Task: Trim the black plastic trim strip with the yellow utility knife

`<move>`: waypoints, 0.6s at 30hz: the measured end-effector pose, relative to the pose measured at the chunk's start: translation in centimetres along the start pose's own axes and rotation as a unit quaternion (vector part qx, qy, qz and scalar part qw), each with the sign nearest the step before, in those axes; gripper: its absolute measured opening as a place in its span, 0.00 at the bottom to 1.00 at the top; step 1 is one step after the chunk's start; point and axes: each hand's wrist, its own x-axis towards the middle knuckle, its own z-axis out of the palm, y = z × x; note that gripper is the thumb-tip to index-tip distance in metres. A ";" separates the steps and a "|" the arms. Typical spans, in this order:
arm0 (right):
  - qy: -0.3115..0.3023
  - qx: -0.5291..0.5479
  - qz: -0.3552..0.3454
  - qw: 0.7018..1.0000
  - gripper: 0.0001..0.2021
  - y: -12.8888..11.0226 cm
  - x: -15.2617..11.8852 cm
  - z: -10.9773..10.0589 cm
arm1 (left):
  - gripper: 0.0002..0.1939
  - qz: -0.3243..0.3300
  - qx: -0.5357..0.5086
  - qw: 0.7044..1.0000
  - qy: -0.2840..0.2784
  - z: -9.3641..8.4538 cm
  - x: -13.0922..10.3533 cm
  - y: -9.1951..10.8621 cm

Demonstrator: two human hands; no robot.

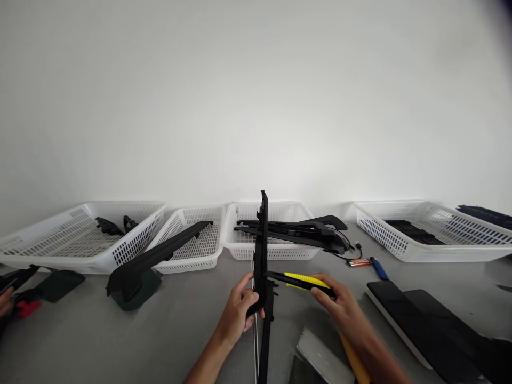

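Note:
My left hand (241,306) is closed around the lower end of a long black plastic trim part (261,250), which stands nearly upright in front of me. My right hand (338,298) grips a yellow and black utility knife (302,281) that points left. The knife's tip meets the edge of the trim part, or lies very close to it; I cannot tell which. Below, another long black strip (267,330) lies on the grey table (192,325), partly behind the held part. Under my right forearm are a grey block-shaped object (322,354) and an orange handle (355,360).
White baskets (240,252) line the wall; the middle one bears several black trim parts (296,232). A black part (160,256) leans on the left basket's rim. At right lie a blue-handled tool (378,268) and dark flat panels (416,320). Another person's hand (5,303) shows at far left.

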 end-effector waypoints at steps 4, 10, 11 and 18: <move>-0.031 -0.005 -0.005 0.999 0.21 0.0 0.0 0.0 | 0.43 -0.005 -0.003 1.000 0.013 -0.1 0.2 -0.2; -0.023 0.009 -0.006 1.000 0.20 -0.3 -0.3 0.3 | 0.41 0.002 -0.011 0.999 0.052 0.0 0.4 -0.2; -0.032 0.007 -0.004 0.999 0.21 -0.4 -0.4 0.3 | 0.41 0.005 -0.010 0.999 0.053 0.0 0.4 -0.2; -0.004 -0.012 -0.001 1.000 0.26 -0.2 -0.4 0.8 | 0.48 0.040 -0.017 0.999 -0.012 0.0 0.3 -0.7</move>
